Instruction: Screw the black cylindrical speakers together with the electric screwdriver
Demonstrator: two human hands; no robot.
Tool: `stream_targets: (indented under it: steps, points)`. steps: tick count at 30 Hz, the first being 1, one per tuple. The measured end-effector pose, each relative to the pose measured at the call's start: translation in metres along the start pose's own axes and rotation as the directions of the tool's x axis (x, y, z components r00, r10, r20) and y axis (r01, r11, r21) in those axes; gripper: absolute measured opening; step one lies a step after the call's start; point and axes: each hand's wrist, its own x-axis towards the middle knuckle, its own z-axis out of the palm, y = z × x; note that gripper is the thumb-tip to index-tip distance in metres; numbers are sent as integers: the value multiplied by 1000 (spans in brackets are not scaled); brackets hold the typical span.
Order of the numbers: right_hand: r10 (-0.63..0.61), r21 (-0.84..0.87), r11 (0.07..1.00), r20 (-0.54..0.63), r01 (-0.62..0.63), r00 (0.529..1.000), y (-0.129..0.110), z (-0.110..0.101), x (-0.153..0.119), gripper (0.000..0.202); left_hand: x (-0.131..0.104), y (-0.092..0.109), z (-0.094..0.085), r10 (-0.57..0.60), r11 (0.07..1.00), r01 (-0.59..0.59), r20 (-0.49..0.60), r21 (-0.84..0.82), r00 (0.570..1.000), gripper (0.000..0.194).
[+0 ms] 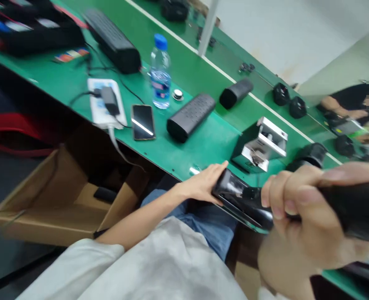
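Observation:
My left hand point(204, 183) grips the near end of a glossy black housing point(242, 198) at the bench's front edge, thumb on one side and fingers on the other. Close to the camera, my right hand point(306, 212) is wrapped in a fist around a thick black cylindrical handle point(356, 208) that runs out of the right side of view. Its fingers overlap the far end of the housing, so whether the handle touches it is hidden. Just behind the housing stands a silver-and-black metal fixture point(261, 146).
On the green bench point(212, 146) lie a dark perforated speaker-like case point(191, 117), a phone point(143, 122), a white power strip point(106, 104) with cables, and an upright water bottle point(161, 75). Below sits an open cardboard box point(46, 225). Another person's arm point(340, 106) shows at far right.

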Motion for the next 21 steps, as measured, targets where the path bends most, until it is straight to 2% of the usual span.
stream_targets:
  steps: [3,4,6,8,11,15,17,21]
  points:
    - [-30,194,981,18,26,999,21,11,-17,39,2,-4,2,46,997,-49,49,66,998,159]
    - [-28,227,974,43,18,999,25,14,-22,39,3,-7,3,49,996,-53,58,76,997,161]
    - [6,263,965,22,-12,1000,28,19,-28,38,4,-11,2,43,996,-48,59,82,997,165]
    - [43,274,961,-8,-39,999,25,20,-31,36,4,-12,2,38,996,-43,58,75,998,169]
    - [55,276,959,44,-65,998,24,16,-29,34,3,-9,0,33,997,-38,70,63,997,169]
    - [-86,319,948,188,22,978,39,1,-20,37,2,-3,-4,21,996,-28,79,81,997,169]
    - [-131,345,937,221,48,966,49,-3,-19,36,2,-1,-6,9,996,-15,73,93,997,168]
    - [-70,273,962,199,13,977,55,-3,-21,29,1,1,-8,-27,995,21,62,101,998,161]
